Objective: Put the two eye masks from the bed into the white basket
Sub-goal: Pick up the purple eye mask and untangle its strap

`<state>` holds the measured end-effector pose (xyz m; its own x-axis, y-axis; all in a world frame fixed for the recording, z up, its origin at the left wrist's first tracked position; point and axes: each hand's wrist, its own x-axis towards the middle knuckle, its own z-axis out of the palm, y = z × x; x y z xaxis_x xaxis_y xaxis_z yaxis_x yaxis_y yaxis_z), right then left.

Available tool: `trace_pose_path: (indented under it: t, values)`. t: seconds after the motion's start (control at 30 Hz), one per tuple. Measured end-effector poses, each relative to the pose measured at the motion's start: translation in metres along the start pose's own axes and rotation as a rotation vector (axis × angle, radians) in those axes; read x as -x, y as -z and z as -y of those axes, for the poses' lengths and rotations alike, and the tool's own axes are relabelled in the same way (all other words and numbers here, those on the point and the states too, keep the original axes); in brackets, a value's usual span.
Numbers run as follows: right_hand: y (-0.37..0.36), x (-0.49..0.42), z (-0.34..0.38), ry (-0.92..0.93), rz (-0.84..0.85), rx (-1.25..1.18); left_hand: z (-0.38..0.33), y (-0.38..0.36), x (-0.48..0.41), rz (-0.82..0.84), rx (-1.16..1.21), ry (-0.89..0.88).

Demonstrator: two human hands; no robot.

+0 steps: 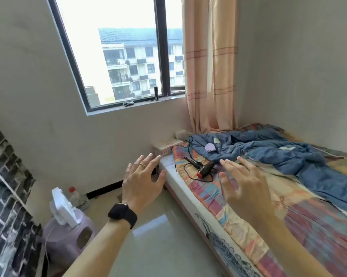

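Both hands, left hand and right hand, were spread wide and empty; with no white basket in view and a lilac item at 12 o'clock unconfirmed as a mask, misidentification was the risk.

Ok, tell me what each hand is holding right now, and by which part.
Nothing is held. The left hand and right hand are both open with fingers spread, raised in front of the bed, touching no object.

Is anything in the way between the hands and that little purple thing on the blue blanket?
Partly. A black hair dryer and its cord lie on the bed between the open right hand and the purple item, possibly an eye mask. The left hand hovers off the bed's edge.
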<state>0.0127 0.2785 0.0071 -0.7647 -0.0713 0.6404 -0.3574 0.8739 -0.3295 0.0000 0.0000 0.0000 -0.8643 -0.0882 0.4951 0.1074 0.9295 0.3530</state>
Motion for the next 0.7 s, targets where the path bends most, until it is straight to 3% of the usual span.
trace_pose_path:
  t: [0.17, 0.37, 0.7]
  values:
    - [-0.08, -0.037, -0.018, -0.075, 0.129, 0.061, 0.047, -0.058, -0.052, 0.083, -0.037, 0.038]
    - [-0.156, -0.086, -0.036, -0.126, 0.182, 0.145, 0.099, -0.122, -0.126, 0.168, -0.104, -0.049]
    - [-0.281, -0.146, -0.093, -0.267, 0.337, 0.17, 0.153, -0.234, -0.227, 0.32, -0.089, 0.021]
